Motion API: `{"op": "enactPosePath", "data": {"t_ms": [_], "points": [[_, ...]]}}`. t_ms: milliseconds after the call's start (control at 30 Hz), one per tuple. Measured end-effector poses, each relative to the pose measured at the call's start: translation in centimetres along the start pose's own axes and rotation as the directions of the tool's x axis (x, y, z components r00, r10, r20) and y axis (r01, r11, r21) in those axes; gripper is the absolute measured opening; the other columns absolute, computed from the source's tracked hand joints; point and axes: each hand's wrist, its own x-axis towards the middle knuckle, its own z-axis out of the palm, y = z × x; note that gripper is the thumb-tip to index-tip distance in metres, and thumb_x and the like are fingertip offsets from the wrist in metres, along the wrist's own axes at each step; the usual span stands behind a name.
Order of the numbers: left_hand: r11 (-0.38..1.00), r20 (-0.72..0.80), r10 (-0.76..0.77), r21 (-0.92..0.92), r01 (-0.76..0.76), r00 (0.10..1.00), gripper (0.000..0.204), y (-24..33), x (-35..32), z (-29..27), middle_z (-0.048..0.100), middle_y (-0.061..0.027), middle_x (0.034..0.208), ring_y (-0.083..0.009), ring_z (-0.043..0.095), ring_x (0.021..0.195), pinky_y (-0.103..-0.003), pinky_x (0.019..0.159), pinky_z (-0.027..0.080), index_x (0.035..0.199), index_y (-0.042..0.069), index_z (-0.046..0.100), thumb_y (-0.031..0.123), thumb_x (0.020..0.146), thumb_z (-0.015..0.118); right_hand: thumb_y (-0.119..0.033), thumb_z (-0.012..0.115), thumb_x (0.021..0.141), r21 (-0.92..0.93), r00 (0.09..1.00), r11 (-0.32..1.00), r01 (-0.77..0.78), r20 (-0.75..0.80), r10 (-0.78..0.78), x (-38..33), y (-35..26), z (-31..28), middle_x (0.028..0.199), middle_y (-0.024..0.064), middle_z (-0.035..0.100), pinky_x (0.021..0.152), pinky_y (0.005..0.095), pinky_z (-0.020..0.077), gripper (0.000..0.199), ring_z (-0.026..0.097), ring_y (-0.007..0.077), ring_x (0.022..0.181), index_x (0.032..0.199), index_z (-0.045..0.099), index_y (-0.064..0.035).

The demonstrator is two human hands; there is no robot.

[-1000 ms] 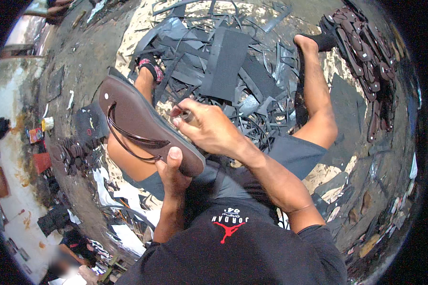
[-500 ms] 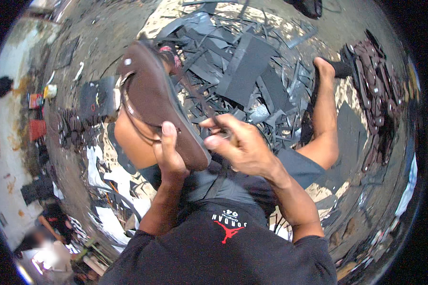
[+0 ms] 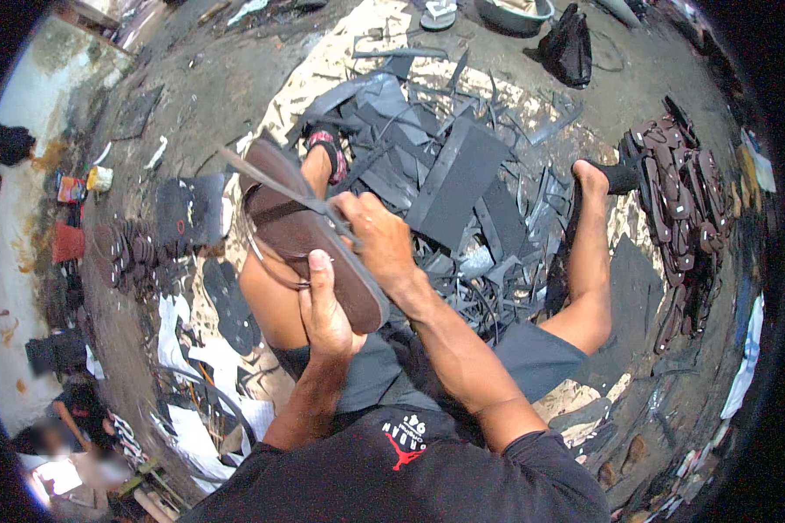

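I sit on the ground with a brown flip-flop sandal (image 3: 301,228) held over my left leg. My left hand (image 3: 324,307) grips its heel end, thumb on the upper face. At the sandal's middle, my right hand (image 3: 377,241) pinches its thin strap (image 3: 275,185), which stretches up and left from my fingers. My bare right foot (image 3: 590,179) rests out to the right, next to a black tool handle.
A heap of dark rubber sheets and offcuts (image 3: 462,183) lies between my legs. Finished brown sandals (image 3: 685,205) are stacked at the right, dark soles (image 3: 122,253) at the left. White scraps (image 3: 196,375) litter the floor. Another person (image 3: 78,418) sits at lower left.
The camera view has tilted. My right hand has moved up onto the sandal and taken the strap, pulling it taut; the left hand still holds the heel end.
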Motion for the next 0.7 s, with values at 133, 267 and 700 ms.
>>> {"op": "enactPosePath", "data": {"t_ms": [133,267,700], "points": [[0.973,0.115,0.024,0.225,-0.05,0.993,0.056,-2.2,-2.7,-2.6,0.055,-0.0095,0.137,-0.019,0.053,0.123,-0.035,0.105,0.043,0.141,-0.002,0.047,0.034,0.101,0.062,-0.018,0.063,0.091,0.137,0.977,0.989,0.051,-0.211,-0.021,7.6,2.0,0.1,0.093,0.0208,0.068,0.071,0.0517,0.055,0.022,0.068,0.0439,0.089,0.109,0.057,-0.0071],[0.968,0.109,0.01,0.25,-0.037,0.994,0.058,-0.5,-2.6,-3.5,0.055,-0.0069,0.133,-0.0178,0.053,0.118,-0.035,0.104,0.042,0.143,0.001,0.046,0.031,0.098,0.066,-0.032,0.067,0.097,0.56,0.987,0.816,-0.141,0.014,0.161,7.8,0.6,-3.7,0.083,0.0065,0.069,0.057,0.0306,0.0511,0.031,0.063,0.0139,0.062,0.109,0.065,-0.0041],[0.896,0.366,0.079,0.383,-0.227,0.927,0.068,7.9,1.9,0.2,0.065,-0.0108,0.124,-0.0165,0.061,0.11,-0.033,0.101,0.047,0.139,-0.002,0.047,0.051,0.099,0.061,-0.024,0.074,0.094,0.518,0.991,0.845,-0.134,0.062,0.119,-5.1,-5.1,-9.7,0.094,0.0133,0.072,0.073,0.0318,0.0546,0.036,0.067,0.0124,0.082,0.117,0.061,0.0008]]}}
